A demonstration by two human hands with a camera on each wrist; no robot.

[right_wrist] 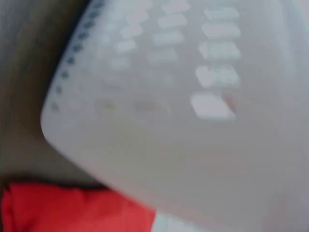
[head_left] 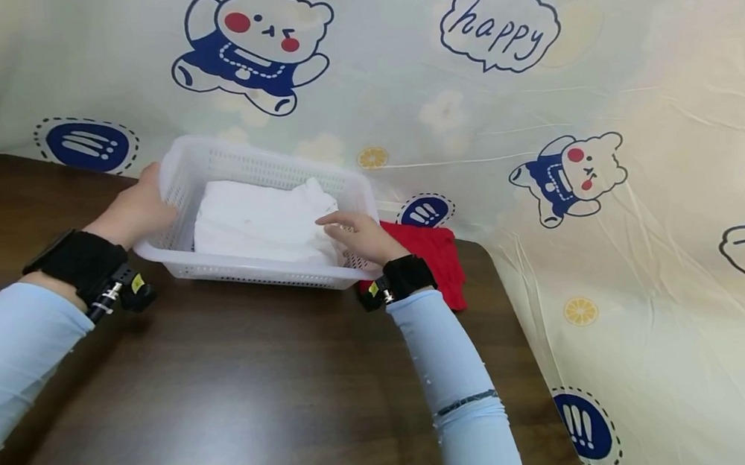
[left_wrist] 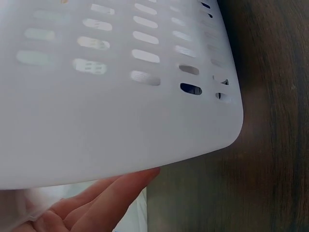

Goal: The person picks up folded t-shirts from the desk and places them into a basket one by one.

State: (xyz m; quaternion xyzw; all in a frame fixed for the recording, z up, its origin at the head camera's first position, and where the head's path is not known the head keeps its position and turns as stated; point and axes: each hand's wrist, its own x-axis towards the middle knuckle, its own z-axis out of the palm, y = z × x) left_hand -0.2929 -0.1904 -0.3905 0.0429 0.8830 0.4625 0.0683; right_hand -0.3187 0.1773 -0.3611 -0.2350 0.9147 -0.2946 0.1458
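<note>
Left grip (head_left: 143,208) holds one basket (head_left: 248,268) beside one red cloth (head_left: 441,259).

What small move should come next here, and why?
Probably have the right hand smooth down the white cloth: its far edge sticks up in a peak near those fingers, which already reach over it, while the left hand grips the basket at its other end.

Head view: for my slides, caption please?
Left fingers grip a white basket; right fingers extend over the white cloth inside.
</note>
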